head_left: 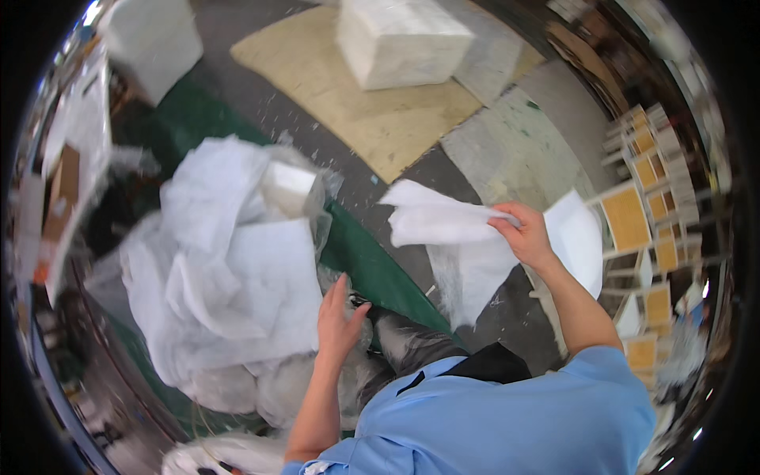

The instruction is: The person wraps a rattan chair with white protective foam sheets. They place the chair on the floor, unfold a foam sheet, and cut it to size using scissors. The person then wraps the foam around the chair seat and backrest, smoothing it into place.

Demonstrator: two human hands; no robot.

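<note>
Pinching one end of a white sheet (451, 222) between thumb and fingers, the right hand (518, 229) holds it above the floor, beyond the right edge of a green floor strip (356, 245). More white sheeting (475, 273) shows beneath; whether it hangs or lies cannot be told. The left hand (340, 321) is spread, thumb apart from straightened fingers, just beside the right edge of a pile of white sheets (277, 269); contact with the pile cannot be judged. The pile lies over the green strip, with a white block-like piece (293, 186) at its far right corner. Farther off, a large white block (404, 47) stands on a tan mat (317, 79), back from the mat's nearest corner. Chairs (625, 214) with yellow-brown seats stand close together at right.
</note>
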